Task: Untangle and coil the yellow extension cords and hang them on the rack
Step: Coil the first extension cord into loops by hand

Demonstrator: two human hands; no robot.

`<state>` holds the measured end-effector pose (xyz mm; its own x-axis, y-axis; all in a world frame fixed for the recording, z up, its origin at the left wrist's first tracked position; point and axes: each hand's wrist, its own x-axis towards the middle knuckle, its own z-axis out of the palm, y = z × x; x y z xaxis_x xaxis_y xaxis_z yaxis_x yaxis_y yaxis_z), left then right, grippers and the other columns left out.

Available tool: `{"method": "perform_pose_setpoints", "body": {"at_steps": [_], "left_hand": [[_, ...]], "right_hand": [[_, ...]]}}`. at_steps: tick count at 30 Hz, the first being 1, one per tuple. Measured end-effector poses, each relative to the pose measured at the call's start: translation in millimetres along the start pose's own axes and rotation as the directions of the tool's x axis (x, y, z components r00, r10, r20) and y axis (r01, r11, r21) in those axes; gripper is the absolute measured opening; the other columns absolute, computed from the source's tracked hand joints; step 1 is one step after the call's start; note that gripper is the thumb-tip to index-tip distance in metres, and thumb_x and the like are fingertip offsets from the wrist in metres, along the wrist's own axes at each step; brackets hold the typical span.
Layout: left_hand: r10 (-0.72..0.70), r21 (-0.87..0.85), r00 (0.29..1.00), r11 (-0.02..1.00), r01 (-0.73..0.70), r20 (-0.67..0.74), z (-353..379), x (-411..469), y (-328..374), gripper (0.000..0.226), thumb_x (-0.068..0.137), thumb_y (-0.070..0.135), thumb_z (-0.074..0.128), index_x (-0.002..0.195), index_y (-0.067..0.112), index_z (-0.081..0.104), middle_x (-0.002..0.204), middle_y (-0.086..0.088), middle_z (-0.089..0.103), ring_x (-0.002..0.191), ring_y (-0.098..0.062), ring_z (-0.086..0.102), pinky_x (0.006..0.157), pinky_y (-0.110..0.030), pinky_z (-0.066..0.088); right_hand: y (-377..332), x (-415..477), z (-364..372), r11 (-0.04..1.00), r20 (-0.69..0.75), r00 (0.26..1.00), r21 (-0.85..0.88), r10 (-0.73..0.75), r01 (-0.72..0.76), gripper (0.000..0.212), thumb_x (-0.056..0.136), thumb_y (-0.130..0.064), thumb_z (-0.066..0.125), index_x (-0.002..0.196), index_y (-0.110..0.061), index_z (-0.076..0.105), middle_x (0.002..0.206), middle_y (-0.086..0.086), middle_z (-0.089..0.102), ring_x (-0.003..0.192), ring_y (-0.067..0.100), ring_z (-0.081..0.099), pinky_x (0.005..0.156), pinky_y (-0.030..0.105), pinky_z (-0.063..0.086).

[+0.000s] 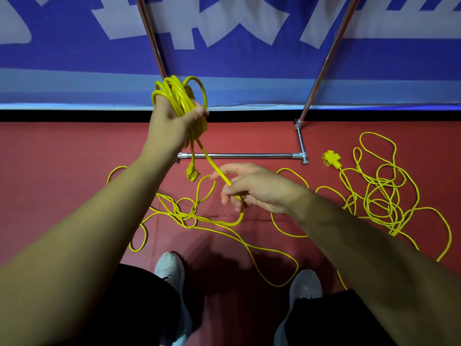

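Left hand: I am raising my left hand (172,121) in front of the banner (74,58) and gripping the coil (180,96), my thumb pressing across its loops. The fingers are curling behind the cord, mostly out of sight.

Coil: several yellow loops are bunching above my fist. How many turns there are is hard to count.

Plug: the plug (192,174) is dangling from the coil on a short tail, hanging in front of the rack's base bar.

Right hand: my right hand (254,188) is pinching the strand (214,164) between thumb and forefinger, the other fingers loosely curling. The strand is running taut from the coil down to this pinch, then passing under my palm, where it is partly hidden.

Loose cord: the loose cord (192,213) is looping and crossing itself on the floor (74,158) between my hands and my shoes (171,268). One bend is disappearing behind my left forearm.

Second cord: the second cord (383,181) is lying in a tangle towards the floor's right edge, its socket block (331,159) sitting just right of the rack's foot. Part of it is slipping behind my right forearm.

Rack: the rack (239,155) is standing at the floor's far edge. Both chrome uprights are being cut off by the top of the frame, so the hanging rail is not showing, and my left wrist is covering the base bar's left end.

Banner: its white lettering is cropped and cannot be read.

Legs: my black trousers (139,308) are running off the bottom edge in shadow.
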<state>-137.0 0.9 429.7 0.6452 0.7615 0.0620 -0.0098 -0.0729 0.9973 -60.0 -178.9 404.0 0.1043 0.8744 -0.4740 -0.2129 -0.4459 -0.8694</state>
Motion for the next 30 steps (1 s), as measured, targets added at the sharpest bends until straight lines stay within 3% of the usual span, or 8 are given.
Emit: {"method": "perform_pose_setpoints", "body": {"at_steps": [5, 13, 15, 18, 22, 25, 28, 30], "left_hand": [[0.084, 0.279, 0.991, 0.954, -0.109, 0.103, -2, 2, -10, 0.028, 0.085, 0.008, 0.067, 0.104, 0.014, 0.047, 0.087, 0.005, 0.069, 0.086, -0.016, 0.073, 0.085, -0.051, 0.057], [0.074, 0.569, 0.93, 0.772, -0.282, 0.36, -4, 1, -26, 0.035, 0.083, 0.027, 0.071, 0.102, 0.009, 0.048, 0.087, -0.001, 0.069, 0.09, -0.025, 0.067, 0.084, -0.046, 0.052], [0.03, 0.614, 0.892, 0.715, -0.334, 0.451, -5, 2, -27, 0.041, 0.082, 0.033, 0.068, 0.107, 0.007, 0.048, 0.095, -0.008, 0.064, 0.092, -0.031, 0.062, 0.084, -0.047, 0.05], [-0.079, 0.644, 0.814, 0.658, -0.391, 0.575, -2, -2, -29, 0.03, 0.089, 0.021, 0.071, 0.099, 0.005, 0.048, 0.092, -0.012, 0.057, 0.087, -0.03, 0.058, 0.08, -0.048, 0.048], [-0.237, 0.498, 0.633, 0.824, -0.271, 0.737, 8, -16, -21, 0.021, 0.087, 0.021, 0.061, 0.083, 0.029, 0.042, 0.079, -0.005, 0.052, 0.062, -0.012, 0.057, 0.061, -0.039, 0.055], [-0.325, 0.446, 0.58, 0.892, -0.074, 0.747, 8, -20, -18, 0.011, 0.094, 0.008, 0.054, 0.086, 0.012, 0.047, 0.067, 0.002, 0.06, 0.053, -0.013, 0.056, 0.044, -0.023, 0.043], [-0.395, 0.379, 0.585, 0.912, 0.156, 0.709, 6, -19, -15, 0.044, 0.094, 0.047, 0.052, 0.09, 0.004, 0.058, 0.069, -0.012, 0.066, 0.056, -0.027, 0.061, 0.044, -0.023, 0.035], [-0.393, 0.385, 0.531, 0.914, 0.132, 0.751, 7, -19, -10, 0.051, 0.089, 0.059, 0.054, 0.083, 0.009, 0.062, 0.07, -0.018, 0.065, 0.06, -0.028, 0.06, 0.05, -0.031, 0.04]], "right_hand": [[-2, -7, -1, 1.0, 0.165, 0.986, -0.013, 0.012, -0.01, 0.066, 0.092, 0.009, 0.047, 0.148, -0.025, 0.038, 0.077, 0.007, 0.063, 0.106, 0.042, 0.062, 0.086, 0.042, 0.053], [-19, -13, -21, 0.994, 0.186, 0.977, 0.002, -0.107, 0.108, 0.037, 0.091, 0.005, 0.046, 0.127, 0.001, 0.052, 0.086, 0.014, 0.067, 0.085, 0.036, 0.068, 0.086, 0.048, 0.045], [-20, -15, -25, 0.995, 0.162, 0.982, 0.038, -0.096, 0.091, 0.039, 0.089, 0.004, 0.051, 0.128, 0.006, 0.055, 0.08, 0.013, 0.063, 0.068, 0.029, 0.064, 0.074, 0.042, 0.051], [-22, -14, -32, 0.988, 0.114, 0.984, 0.086, -0.136, 0.127, 0.04, 0.08, -0.004, 0.057, 0.116, 0.013, 0.06, 0.073, 0.012, 0.049, 0.046, 0.014, 0.04, 0.055, 0.031, 0.03], [-22, -18, -44, 0.986, 0.102, 0.982, 0.057, -0.16, 0.155, 0.033, 0.083, 0.0, 0.054, 0.112, 0.016, 0.059, 0.068, 0.007, 0.047, 0.045, 0.008, 0.031, 0.054, 0.034, 0.015], [-26, -21, -49, 0.983, 0.029, 0.983, 0.036, -0.184, 0.183, 0.023, 0.087, 0.005, 0.053, 0.107, 0.014, 0.06, 0.06, -0.002, 0.056, 0.045, 0.008, 0.033, 0.051, 0.031, 0.013], [-28, -20, -57, 0.976, -0.12, 0.969, -0.001, -0.217, 0.218, 0.014, 0.087, 0.01, 0.055, 0.097, 0.005, 0.064, 0.055, -0.001, 0.053, 0.046, 0.009, 0.036, 0.048, 0.028, 0.019], [-29, -20, -62, 0.961, -0.191, 0.942, -0.073, -0.275, 0.266, 0.012, 0.085, 0.008, 0.061, 0.091, 0.0, 0.066, 0.057, 0.001, 0.057, 0.048, 0.012, 0.04, 0.048, 0.025, 0.029]]}}
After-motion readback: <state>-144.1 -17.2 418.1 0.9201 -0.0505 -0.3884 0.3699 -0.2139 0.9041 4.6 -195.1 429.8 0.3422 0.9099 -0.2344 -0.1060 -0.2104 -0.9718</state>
